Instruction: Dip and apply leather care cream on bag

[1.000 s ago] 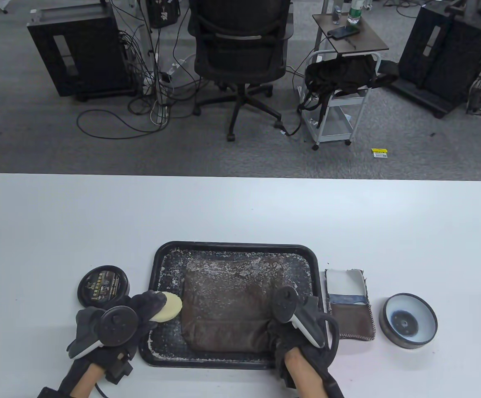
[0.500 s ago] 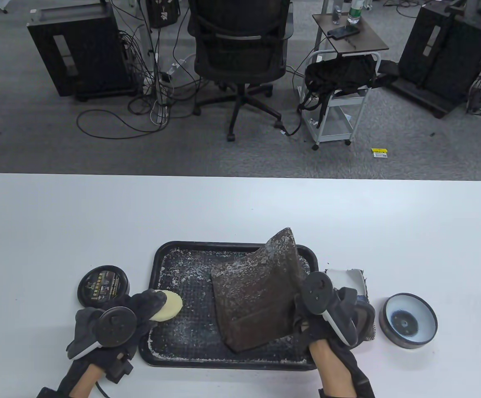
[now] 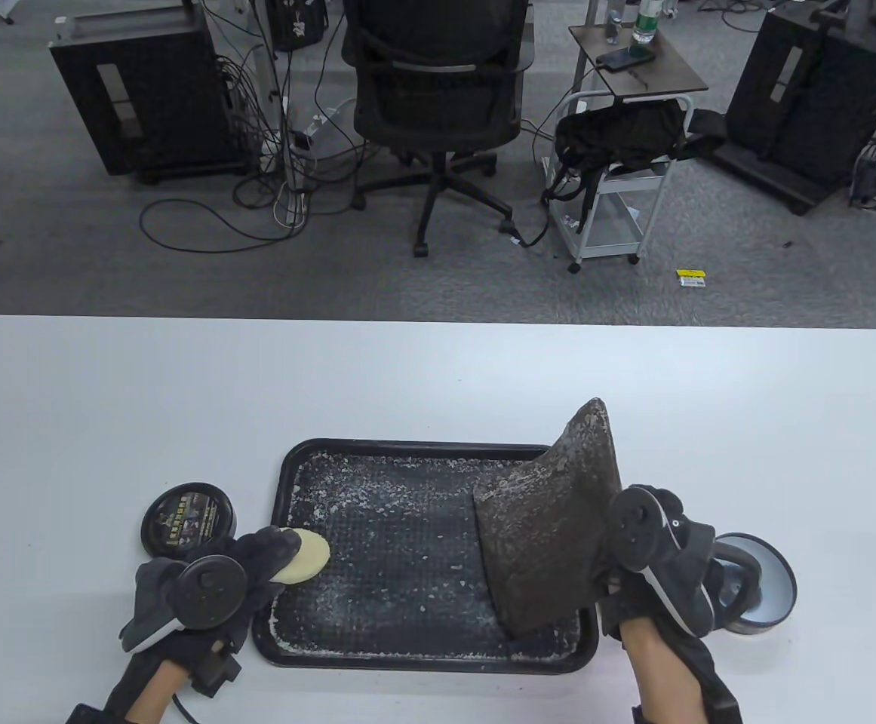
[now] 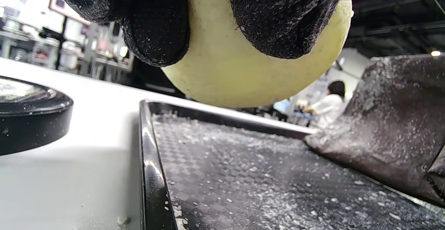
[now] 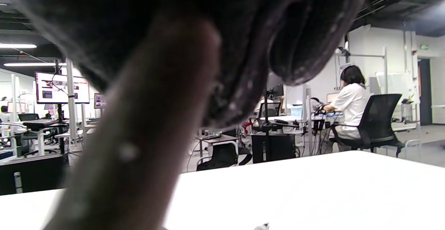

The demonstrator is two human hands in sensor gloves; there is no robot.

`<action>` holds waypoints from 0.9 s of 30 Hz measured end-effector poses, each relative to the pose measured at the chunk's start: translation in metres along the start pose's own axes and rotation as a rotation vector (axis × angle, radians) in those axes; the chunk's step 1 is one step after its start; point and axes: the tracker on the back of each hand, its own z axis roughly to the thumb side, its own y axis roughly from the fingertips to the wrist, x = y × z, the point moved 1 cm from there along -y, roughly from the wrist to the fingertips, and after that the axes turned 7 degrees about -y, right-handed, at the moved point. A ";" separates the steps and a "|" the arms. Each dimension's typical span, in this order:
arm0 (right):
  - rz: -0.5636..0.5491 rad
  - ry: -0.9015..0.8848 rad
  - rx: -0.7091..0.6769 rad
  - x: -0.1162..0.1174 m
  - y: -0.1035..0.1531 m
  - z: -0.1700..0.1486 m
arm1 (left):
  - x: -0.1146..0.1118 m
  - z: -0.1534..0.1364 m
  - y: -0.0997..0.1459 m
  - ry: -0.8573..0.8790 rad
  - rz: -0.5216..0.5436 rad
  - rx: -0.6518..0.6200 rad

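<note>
White counter (image 3: 438, 377) carries a black tray (image 3: 309, 656) flecked with white residue. The brown bag (image 3: 551, 543) stands tilted on the tray's right end, gripped by the right hand (image 3: 656, 566); its fingers are hidden. The left hand (image 3: 204, 588) has its fingers (image 4: 281, 17) pinching a yellow sponge (image 3: 305, 556) above the tray's left edge. A closed cream tin (image 3: 189, 519) sits just left.

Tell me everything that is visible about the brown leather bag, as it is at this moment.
The brown leather bag is a flat, soft pouch of dark brown, grainy leather, dusted with white flecks. It is lifted and tilted: one corner points up and away, while its lower edge hangs at the right end of the black tray. The right hand grips it at its right edge. The left wrist view shows its speckled surface low over the tray floor; whether it touches the floor is unclear. No strap or opening is visible.
</note>
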 end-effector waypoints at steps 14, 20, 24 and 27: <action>-0.090 0.063 -0.061 -0.022 0.006 0.023 | 0.002 -0.002 0.000 0.010 0.013 0.004; -0.077 0.043 -0.142 -0.023 0.018 0.057 | 0.004 -0.003 0.000 0.012 0.012 0.011; -0.057 0.007 -0.212 -0.020 0.027 0.086 | 0.004 -0.005 0.000 0.021 0.017 0.018; -0.027 -0.054 -0.259 -0.014 0.035 0.111 | 0.006 -0.008 0.000 0.020 0.029 0.028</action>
